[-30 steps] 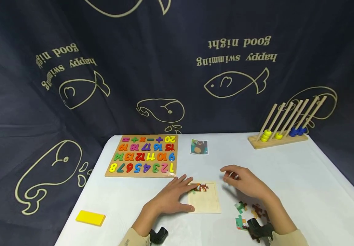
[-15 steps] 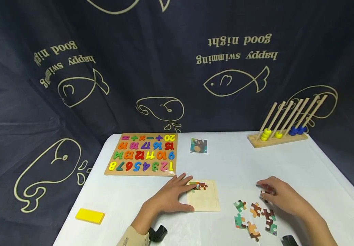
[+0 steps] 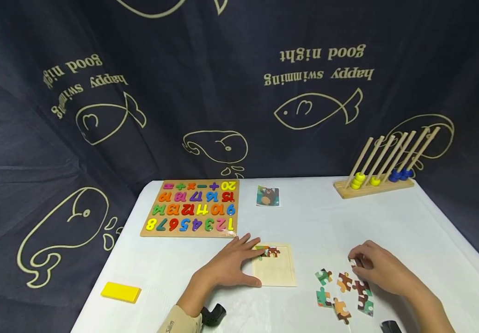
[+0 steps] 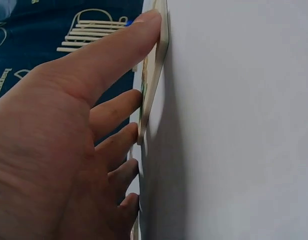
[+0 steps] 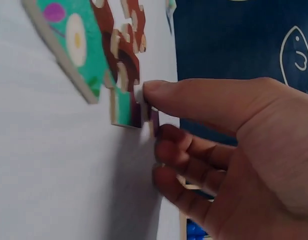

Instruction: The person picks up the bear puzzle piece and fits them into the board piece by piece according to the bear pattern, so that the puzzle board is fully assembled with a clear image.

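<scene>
A square wooden puzzle tray [image 3: 276,270] lies on the white table, with a few bear-picture pieces [image 3: 272,252] fitted along its far left edge. My left hand [image 3: 231,266] rests on the tray's left side, fingers spread and fairly straight. Its thumb touches the near edge and its index finger lies over the fitted pieces. To the right, my right hand [image 3: 383,270] pinches a puzzle piece [image 5: 154,121] between thumb and fingers, close to the tabletop; most of this piece is hidden. Several loose puzzle pieces [image 3: 341,310] lie between the tray and that hand.
A number board [image 3: 189,233] stands at the back left, near a small bear picture card [image 3: 267,196]. At the back right is a peg abacus [image 3: 372,189] with yellow and blue beads. A yellow block [image 3: 120,292] lies at the front left. Dark printed cloth [image 3: 223,101] hangs behind.
The right hand has moved from beside the tray to the right of the loose pieces and taken hold of one. The left hand has stayed on the tray.
</scene>
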The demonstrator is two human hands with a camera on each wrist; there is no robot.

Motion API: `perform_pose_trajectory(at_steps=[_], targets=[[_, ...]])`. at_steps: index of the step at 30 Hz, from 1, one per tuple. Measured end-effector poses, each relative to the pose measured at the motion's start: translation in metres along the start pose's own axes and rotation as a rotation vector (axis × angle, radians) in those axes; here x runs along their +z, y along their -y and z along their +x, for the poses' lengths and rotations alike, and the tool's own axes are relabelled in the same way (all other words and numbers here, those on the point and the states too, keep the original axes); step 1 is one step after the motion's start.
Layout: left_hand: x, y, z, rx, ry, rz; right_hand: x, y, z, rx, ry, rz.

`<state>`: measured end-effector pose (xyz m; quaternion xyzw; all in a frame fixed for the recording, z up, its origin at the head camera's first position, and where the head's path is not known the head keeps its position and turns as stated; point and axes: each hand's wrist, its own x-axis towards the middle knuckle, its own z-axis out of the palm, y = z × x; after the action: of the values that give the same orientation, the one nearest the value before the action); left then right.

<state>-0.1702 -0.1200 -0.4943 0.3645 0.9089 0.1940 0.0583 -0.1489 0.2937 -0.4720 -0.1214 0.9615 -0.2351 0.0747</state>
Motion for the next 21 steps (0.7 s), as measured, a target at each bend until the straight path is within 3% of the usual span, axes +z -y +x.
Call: perform_pose_trajectory(at_steps=[3,10,21], targets=[[-0.0014,-0.0004,0.0010,0.002,0.002,-0.009,-0.0003,-0.0017,-0.0002,-0.012,-0.008,0.012],[0.0004,0.0012,-0.0001,0.005,0.000,-0.001,-0.0003,-0.0048,0.0019,0.102,0.006,-0.029],[0.0002,0.0028,0.0008,0.014,0.003,-0.010,-0.0033,-0.0058,-0.0062,0.036,0.036,0.012]])
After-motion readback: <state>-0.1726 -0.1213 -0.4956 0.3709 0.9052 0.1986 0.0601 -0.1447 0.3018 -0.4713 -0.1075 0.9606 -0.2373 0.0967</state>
